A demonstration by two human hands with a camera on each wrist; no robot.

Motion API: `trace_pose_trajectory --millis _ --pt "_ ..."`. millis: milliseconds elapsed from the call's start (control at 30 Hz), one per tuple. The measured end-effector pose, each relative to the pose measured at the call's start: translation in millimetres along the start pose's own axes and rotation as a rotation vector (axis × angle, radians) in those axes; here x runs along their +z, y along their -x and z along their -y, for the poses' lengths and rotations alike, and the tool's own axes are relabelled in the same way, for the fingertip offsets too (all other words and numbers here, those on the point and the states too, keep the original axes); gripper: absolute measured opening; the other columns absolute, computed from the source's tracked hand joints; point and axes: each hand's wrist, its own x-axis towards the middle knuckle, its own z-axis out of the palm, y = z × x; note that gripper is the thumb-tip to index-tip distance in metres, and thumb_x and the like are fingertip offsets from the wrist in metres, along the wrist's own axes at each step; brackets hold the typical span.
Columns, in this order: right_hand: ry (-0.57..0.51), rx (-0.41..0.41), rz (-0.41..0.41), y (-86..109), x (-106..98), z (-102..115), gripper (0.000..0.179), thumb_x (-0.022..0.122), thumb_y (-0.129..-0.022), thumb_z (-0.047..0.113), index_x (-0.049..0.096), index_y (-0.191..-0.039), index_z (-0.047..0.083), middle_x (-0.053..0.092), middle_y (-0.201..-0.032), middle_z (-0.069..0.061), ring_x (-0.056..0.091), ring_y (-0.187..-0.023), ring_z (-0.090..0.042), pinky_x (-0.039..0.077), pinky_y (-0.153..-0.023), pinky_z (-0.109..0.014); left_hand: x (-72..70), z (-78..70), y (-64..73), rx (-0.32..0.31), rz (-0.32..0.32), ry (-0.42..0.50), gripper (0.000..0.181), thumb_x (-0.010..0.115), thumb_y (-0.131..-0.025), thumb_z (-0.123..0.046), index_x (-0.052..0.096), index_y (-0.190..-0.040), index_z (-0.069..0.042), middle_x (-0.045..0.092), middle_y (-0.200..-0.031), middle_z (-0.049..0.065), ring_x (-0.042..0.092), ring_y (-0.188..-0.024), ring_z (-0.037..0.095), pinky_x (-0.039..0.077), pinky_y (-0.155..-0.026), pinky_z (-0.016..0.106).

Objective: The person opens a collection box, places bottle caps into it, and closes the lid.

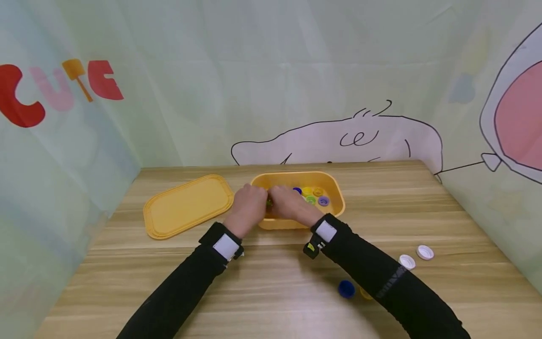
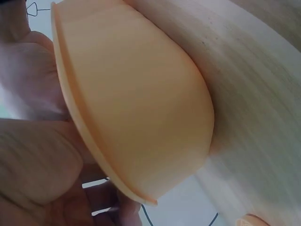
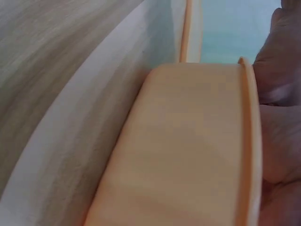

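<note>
Caps [image 1: 323,201] in several colours lie inside an orange tub [image 1: 283,224], visible only from the head view, as are two white caps [image 1: 425,252] and a blue cap [image 1: 346,289] on the table [image 1: 271,292]. Left hand [image 1: 247,207] and right hand [image 1: 292,203] meet over the tub's left part, fingers curled, a green piece [image 1: 268,203] between them; whether either grips it, I cannot tell. Both wrist views instead show the tub's outer wall.

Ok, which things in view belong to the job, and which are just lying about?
Apparently in the job: left hand, right hand, green piece between them, yellow box, plastic caps inside.
Probably lying about: lid, two white caps, blue cap, yellow cap partly hidden.
</note>
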Motion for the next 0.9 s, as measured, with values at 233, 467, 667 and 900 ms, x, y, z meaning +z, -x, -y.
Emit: trace_pose_trajectory --millis 233,467,667,900 --pt "-0.018 0.018 0.036 -4.0 6.3 -2.2 0.016 0.076 -0.093 0.024 0.071 -0.096 0.009 0.058 -0.069 -0.002 0.058 -0.062 -0.018 0.043 -0.057 -0.027 -1.7 -0.7 0.2 -0.056 0.049 0.011 0.013 0.064 -0.096 -0.004 0.072 -0.086 -0.003 0.065 -0.084 0.012 0.061 -0.087 0.029 0.055 -0.071 0.044" --pt "-0.048 0.017 0.038 -5.4 8.4 -4.1 0.013 0.075 -0.093 0.018 0.074 -0.099 0.007 0.057 -0.066 -0.002 0.059 -0.059 -0.017 0.043 -0.054 -0.024 -2.5 -1.2 -0.8 -0.076 0.082 0.040 0.013 0.064 -0.095 -0.004 0.072 -0.086 -0.002 0.062 -0.084 0.012 0.058 -0.088 0.028 0.054 -0.070 0.040" --pt "-0.049 0.016 0.022 -4.7 8.7 -5.6 0.015 0.075 -0.093 0.018 0.075 -0.102 0.006 0.052 -0.061 -0.001 0.058 -0.055 -0.017 0.041 -0.052 -0.024 -2.1 -1.8 -0.8 -0.067 0.073 0.027 0.014 0.064 -0.094 -0.004 0.071 -0.082 -0.004 0.063 -0.085 0.013 0.059 -0.089 0.030 0.055 -0.066 0.042" --pt "-0.047 0.031 0.009 -2.1 5.4 -6.2 0.016 0.071 -0.096 0.020 0.075 -0.105 0.007 0.059 -0.070 -0.001 0.058 -0.061 -0.017 0.044 -0.057 -0.026 -1.1 -1.2 -0.5 -0.040 0.031 -0.011 0.016 0.068 -0.095 -0.012 0.073 -0.082 -0.004 0.058 -0.071 0.008 0.056 -0.075 0.027 0.050 -0.064 0.037"
